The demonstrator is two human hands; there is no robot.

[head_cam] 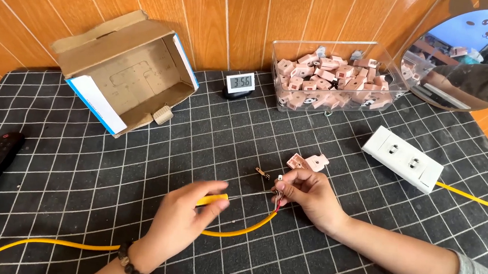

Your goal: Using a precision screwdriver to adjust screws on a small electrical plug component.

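Yellow cable (236, 230) lies on the gridded mat (78, 176); I see my left hand (182, 222) closed around a yellow tool (213, 199), while my right hand (303, 193) pinches the stripped red wires (278, 204) upright, seemingly to steady them

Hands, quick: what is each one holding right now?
Left hand: closed around a yellow tool handle.
Right hand: pinching the stripped end of the yellow cable.

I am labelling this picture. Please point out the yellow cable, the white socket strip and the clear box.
yellow cable (240, 230), head view, curved middle part.
white socket strip (403, 158), head view, top face.
clear box (276, 70), head view, left wall.
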